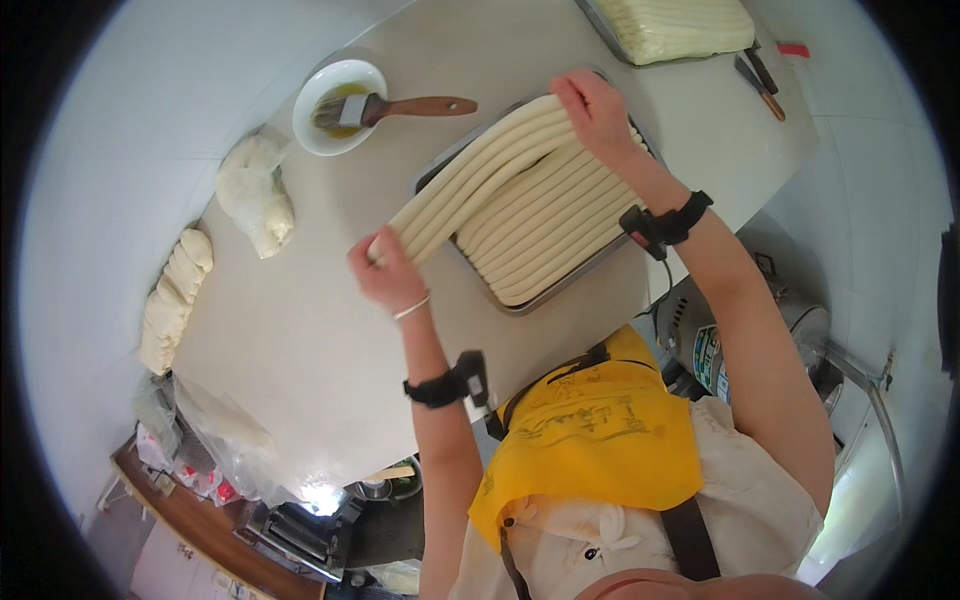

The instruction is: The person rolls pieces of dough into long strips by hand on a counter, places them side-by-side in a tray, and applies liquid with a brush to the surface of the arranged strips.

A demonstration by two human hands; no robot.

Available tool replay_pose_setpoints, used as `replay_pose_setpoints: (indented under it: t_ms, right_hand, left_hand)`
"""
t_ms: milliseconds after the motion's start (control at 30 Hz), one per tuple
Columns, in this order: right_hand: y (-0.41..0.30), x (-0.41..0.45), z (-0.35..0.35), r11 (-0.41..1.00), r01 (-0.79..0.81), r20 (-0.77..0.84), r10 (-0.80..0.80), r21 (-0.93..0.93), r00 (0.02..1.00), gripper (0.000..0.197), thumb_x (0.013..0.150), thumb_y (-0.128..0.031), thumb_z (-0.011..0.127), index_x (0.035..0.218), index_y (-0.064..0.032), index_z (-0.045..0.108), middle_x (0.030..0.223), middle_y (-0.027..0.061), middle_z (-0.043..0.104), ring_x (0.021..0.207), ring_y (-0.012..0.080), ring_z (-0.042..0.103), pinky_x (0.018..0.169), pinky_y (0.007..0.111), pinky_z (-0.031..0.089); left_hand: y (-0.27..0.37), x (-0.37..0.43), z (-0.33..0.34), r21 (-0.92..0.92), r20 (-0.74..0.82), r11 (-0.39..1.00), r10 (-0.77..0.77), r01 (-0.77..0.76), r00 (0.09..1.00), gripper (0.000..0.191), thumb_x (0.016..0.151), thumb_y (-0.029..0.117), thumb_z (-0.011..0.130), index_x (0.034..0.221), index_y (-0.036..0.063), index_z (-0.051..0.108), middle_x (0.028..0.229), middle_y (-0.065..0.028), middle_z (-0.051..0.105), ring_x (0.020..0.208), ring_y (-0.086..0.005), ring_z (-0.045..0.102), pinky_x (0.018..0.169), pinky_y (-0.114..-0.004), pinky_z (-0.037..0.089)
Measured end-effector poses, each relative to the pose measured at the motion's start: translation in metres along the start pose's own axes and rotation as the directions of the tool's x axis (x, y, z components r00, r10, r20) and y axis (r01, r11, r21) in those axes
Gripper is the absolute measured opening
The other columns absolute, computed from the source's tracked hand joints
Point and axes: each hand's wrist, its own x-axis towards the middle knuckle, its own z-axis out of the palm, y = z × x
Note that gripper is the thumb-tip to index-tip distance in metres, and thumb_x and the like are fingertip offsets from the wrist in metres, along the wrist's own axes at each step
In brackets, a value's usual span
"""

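Several long dough strips [480,172] stretch side by side between my two hands, over the far part of a metal tray. My left hand [388,271] grips their near-left ends, out past the tray's left edge. At the other ends, by the tray's far right corner, my right hand [596,112] is closed on the strips. Under and beside them, more dough strips [555,225] lie in close parallel rows in the metal tray [525,309]. My fingers hide the strip ends.
A white bowl [301,120] of yellow liquid holds a wooden-handled brush [427,106]. Bagged dough [255,195] and a lumpy dough roll [176,300] lie at left. Another dough-filled tray [675,30] and a wooden-handled scraper [761,90] are at the far right.
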Motion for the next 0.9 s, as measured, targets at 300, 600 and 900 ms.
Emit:
replay_pose_setpoints:
  t_ms: [300,600,900]
  right_hand:
    - [0.110,0.005,-0.048,0.971,-0.239,0.101,0.236,0.013,0.966,0.025,0.104,-0.025,0.058,0.095,-0.0018,0.065,0.074,0.0054,0.060,0.068,0.0140,0.052,0.066,0.028,0.045]
    - [0.111,-0.004,-0.040,0.921,-0.384,0.234,0.360,0.065,0.903,0.025,0.105,-0.026,0.054,0.106,-0.0034,0.065,0.080,0.0049,0.060,0.073,0.0131,0.052,0.070,0.027,0.045]
    - [0.117,0.000,-0.050,0.891,0.382,0.303,-0.304,-0.246,0.903,0.035,0.090,-0.028,0.072,0.118,-0.0089,0.065,0.116,0.0077,0.060,0.108,0.0288,0.057,0.091,0.040,0.050]
  left_hand:
    - [0.035,-0.036,0.081,-0.004,0.143,0.988,-0.152,0.154,0.978,0.032,0.095,0.030,0.071,0.098,-0.0001,0.060,0.090,-0.0080,0.061,0.083,-0.0189,0.055,0.076,-0.034,0.048]
    - [0.037,-0.046,0.097,-0.097,0.222,0.982,-0.140,0.165,0.965,0.026,0.100,0.025,0.064,0.110,0.0010,0.062,0.105,-0.0103,0.065,0.098,-0.0206,0.059,0.090,-0.031,0.047]
    - [0.036,-0.029,0.083,0.275,0.345,0.796,0.442,-0.539,0.828,0.039,0.095,0.027,0.066,0.125,0.0035,0.062,0.125,-0.0162,0.059,0.117,-0.0353,0.054,0.098,-0.047,0.046]
